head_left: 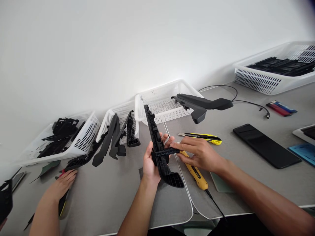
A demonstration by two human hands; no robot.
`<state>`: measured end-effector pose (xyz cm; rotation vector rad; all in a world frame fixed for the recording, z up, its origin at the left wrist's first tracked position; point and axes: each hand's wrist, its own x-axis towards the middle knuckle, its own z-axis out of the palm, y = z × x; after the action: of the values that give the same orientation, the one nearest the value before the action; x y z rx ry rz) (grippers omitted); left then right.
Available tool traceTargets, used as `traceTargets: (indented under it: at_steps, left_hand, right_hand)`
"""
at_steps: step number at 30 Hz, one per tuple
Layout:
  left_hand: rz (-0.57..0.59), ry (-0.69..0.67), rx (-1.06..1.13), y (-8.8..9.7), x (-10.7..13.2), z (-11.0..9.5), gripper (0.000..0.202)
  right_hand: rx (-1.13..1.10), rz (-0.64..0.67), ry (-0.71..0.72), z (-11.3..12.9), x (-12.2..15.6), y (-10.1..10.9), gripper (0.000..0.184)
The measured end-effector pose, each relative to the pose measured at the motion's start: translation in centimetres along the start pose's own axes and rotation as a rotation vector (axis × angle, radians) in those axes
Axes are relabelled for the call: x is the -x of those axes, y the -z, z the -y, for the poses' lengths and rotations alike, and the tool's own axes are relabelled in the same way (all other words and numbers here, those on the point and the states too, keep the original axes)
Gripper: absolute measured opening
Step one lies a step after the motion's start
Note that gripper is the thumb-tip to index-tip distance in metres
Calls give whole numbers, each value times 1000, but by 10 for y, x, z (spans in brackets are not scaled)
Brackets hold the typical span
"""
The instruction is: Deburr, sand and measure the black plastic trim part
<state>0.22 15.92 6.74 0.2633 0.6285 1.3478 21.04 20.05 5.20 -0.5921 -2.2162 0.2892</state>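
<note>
My left hand (150, 167) is wrapped round a long black plastic part (154, 127), which has a ribbed inside and a curved lower end. A short black ribbed crosspiece (164, 152) lies across this part. My right hand (200, 152) pinches the right end of the crosspiece. Below my right fingers, a yellow corded hand tool (197, 175) rests on the table; its tip is hidden. Just behind that hand lies a yellow and black utility knife (201, 136) with some blade showing.
White baskets (161, 115) line the wall; dark plastic parts (204, 103) overhang the middle one. Another basket (261, 80) of parts stands far right. A black phone (267, 144) lies at right. A co-worker's hand (65, 180) is at left. A seam runs between two tables.
</note>
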Motion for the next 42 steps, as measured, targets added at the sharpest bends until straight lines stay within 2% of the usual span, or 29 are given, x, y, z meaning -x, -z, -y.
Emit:
traceTargets:
  at_steps: [7, 16, 24, 32, 42]
  left_hand:
    - [19, -54, 19, -1, 1, -2, 41]
    - [37, -18, 77, -6, 2, 1, 41]
    - [1, -16, 88, -12, 1, -1, 41]
    - [-37, -19, 42, -12, 2, -1, 43]
    - [-7, -13, 87, -11, 2, -1, 44]
  right_hand:
    - [-23, -11, -16, 3, 1, -4, 31]
    - [-7, 5, 23, 1, 0, 0, 31]
    - [5, 24, 14, 2, 1, -1, 31]
    - [20, 24, 10, 3, -1, 0, 31]
    - [19, 29, 5, 2, 0, 0, 30]
